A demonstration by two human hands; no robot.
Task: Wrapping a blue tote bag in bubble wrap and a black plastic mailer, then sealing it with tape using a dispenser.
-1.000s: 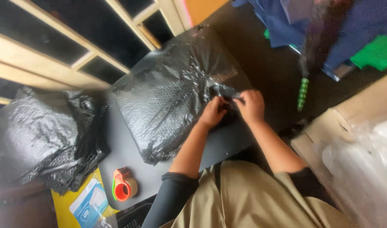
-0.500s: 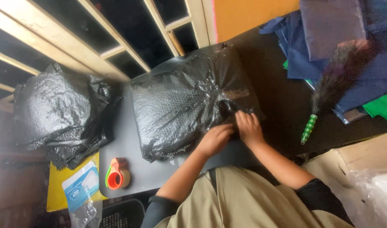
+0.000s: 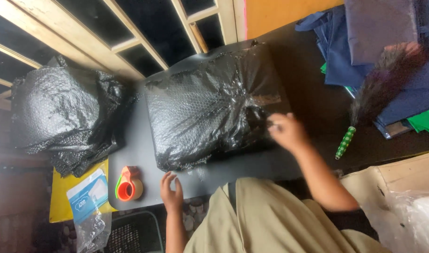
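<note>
The black bubble-wrapped parcel (image 3: 209, 107) lies flat on the grey table (image 3: 139, 154), its near right corner just under the fingers of the right hand (image 3: 287, 131). Those fingers are loosely curled and slightly blurred, their tips touching the wrap beside a strip of clear tape (image 3: 266, 99) that runs across the parcel just beyond them; whether they pinch a tape end cannot be told. The left hand (image 3: 171, 191) lies open and empty, fingers spread flat on the table edge, a little to the right of the orange tape dispenser (image 3: 128, 185) and just short of the parcel's near left corner.

To seal this well, I judge the right fingertips should press flat and stroke outward along the tape so that it beds into the bubbled surface without creases, while the left hand steadies the near edge of the parcel to stop it from sliding. A pile of loose black bubble wrap (image 3: 64, 117) sits well to the left of both hands. A feather duster with a green handle (image 3: 345, 142) lies just to the right of the right hand.
</note>
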